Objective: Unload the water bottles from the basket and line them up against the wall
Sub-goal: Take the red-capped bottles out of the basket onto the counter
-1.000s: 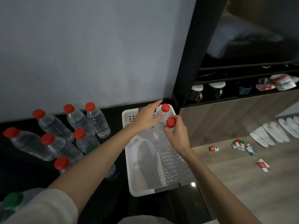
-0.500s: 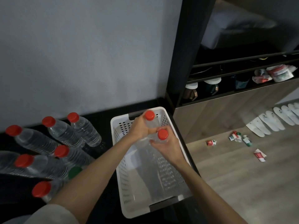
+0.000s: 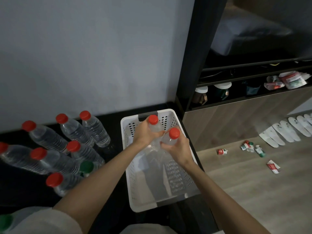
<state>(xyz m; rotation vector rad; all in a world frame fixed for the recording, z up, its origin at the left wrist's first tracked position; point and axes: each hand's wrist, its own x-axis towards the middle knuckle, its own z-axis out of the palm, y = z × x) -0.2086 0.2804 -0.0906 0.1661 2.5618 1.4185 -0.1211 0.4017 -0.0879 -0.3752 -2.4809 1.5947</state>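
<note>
Two hands lift water bottles out of a white basket (image 3: 175,186).

Left hand (image 3: 145,134) and right hand (image 3: 175,147) each clasp a red-capped bottle (image 3: 154,125) by its shoulder above the basket; full, these look heavy, slick and thin-walled. Others stand near the wall (image 3: 84,56).

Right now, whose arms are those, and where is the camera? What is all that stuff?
The camera sits on a person's head and looks down, so the arms are that person's own. There is no robot here. The left hand has its grip on one red-capped water bottle, and the right hand holds another red-capped water bottle. Both bottles are over a white plastic basket with holes in its sides; it looks empty otherwise. To the left, more water bottles stand on the dark floor near the grey wall. One of them has a green cap. On the wooden floor to the right lie small tubes and white slippers.
</note>
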